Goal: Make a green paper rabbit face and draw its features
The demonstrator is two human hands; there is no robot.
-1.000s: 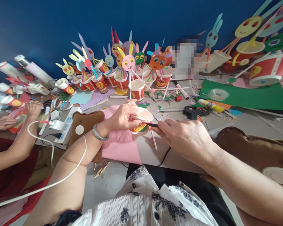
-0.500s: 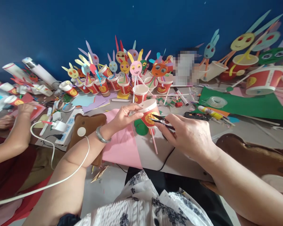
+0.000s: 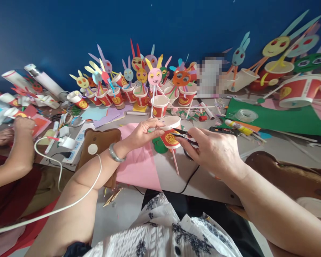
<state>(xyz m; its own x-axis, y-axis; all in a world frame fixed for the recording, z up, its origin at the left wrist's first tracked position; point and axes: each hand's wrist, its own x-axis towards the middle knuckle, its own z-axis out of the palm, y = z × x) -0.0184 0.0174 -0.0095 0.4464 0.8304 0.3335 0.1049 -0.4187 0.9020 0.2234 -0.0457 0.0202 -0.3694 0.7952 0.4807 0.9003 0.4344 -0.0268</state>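
Blue wall (image 3: 160, 21) behind everything, then a cluttered grey table (image 3: 208, 182) with a pink sheet (image 3: 136, 171) on it. Right hand (image 3: 216, 148) has its fingers curled closed round some scissors, left hand (image 3: 143, 135) has thumb and fingers pinched on a red-and-white paper cup (image 3: 168, 142), just above the table's near part. Those scissors (image 3: 184, 136) have blades slightly apart, right at the cup's side. Skinny pink-striped straw (image 3: 174, 161) shows below the cup.

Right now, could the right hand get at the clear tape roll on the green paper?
Probably not to grasp it: the right hand holds scissors. The way otherwise looks fairly free, with the clear tape roll lying uncovered on the green paper.
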